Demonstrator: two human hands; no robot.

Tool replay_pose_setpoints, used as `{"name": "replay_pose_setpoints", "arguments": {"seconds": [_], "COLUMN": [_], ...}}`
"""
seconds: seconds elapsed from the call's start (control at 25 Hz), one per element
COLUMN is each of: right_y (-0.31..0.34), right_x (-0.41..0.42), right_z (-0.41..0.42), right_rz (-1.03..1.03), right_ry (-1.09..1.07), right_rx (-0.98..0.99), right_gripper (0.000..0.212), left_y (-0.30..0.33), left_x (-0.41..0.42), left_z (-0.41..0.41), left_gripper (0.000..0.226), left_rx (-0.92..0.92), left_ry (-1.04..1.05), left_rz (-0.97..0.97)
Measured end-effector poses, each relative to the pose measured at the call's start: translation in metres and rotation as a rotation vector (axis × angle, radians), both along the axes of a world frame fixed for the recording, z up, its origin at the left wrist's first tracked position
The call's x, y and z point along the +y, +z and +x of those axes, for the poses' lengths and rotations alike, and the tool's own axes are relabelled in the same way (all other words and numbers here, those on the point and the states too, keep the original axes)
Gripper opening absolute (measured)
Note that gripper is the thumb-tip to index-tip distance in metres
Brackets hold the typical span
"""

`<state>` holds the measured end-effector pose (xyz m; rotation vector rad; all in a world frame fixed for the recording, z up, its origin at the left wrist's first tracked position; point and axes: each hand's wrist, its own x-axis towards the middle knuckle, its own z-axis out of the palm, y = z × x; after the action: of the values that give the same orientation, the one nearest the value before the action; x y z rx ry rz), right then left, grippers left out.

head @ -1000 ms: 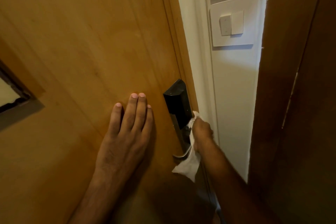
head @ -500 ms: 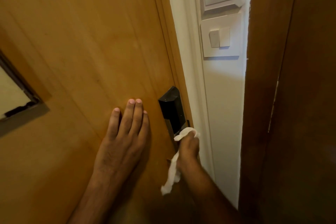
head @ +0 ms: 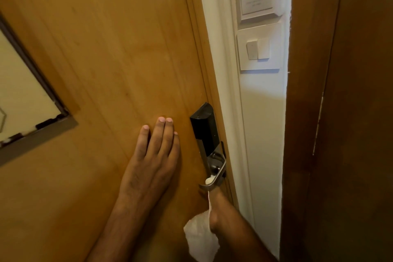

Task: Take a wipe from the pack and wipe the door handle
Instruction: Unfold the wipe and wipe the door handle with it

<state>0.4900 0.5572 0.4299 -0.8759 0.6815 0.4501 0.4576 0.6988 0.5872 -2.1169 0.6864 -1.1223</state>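
Lower now than half a second ago, the right hand (head: pixel 214 200) has dropped below the door handle (head: pixel 217 174), which shows bare again. Only one view, from the head camera. Its fingers are hidden behind the lever, pinching the white wipe (head: pixel 201 238); a small tuft peeks above the lever and the rest hangs down past the wrist. The steel lever's long axis runs steeply downward from its pivot under the black lock (head: pixel 204 130). Left hand (head: pixel 153 159) lies flat on the wooden door (head: pixel 106 49), fingers together, pointing up.
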Motion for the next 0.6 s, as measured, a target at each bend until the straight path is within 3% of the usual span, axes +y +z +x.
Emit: {"name": "replay_pose_setpoints", "arguments": {"seconds": [0.12,0.2,0.28,0.32,0.44,0.6], "right_y": [0.014,0.026,0.051,0.067,0.111,0.15], "right_x": [-0.047,-0.083,-0.109,-0.122,-0.161,-0.218], "right_z": [-0.025,-0.027,-0.023,-0.023,-0.031,-0.057], "right_rz": [-0.137,-0.447,-0.763,-0.827,-0.892,-0.9], "right_ry": [0.459,0.661,0.606,0.555,0.48,0.143], "right_rx": [-0.064,-0.133,-0.2,-0.214,-0.258,-0.366], "right_gripper": [0.015,0.016,0.006,0.009,0.02,0.021], "left_y": [-0.001,0.002,0.003,0.002,-0.004,-0.002], "left_x": [-0.003,-0.005,-0.007,-0.007,-0.014,-0.064], "left_z": [-0.001,-0.002,-0.002,-0.003,0.004,0.026], "left_gripper": [0.046,0.049,0.05,0.051,0.051,0.062], "left_rx": [0.001,0.012,0.038,0.066,0.105,0.242], "left_ry": [0.037,0.063,0.066,0.085,0.073,-0.051], "left_rz": [0.032,0.048,0.014,-0.01,-0.106,-0.366]}}
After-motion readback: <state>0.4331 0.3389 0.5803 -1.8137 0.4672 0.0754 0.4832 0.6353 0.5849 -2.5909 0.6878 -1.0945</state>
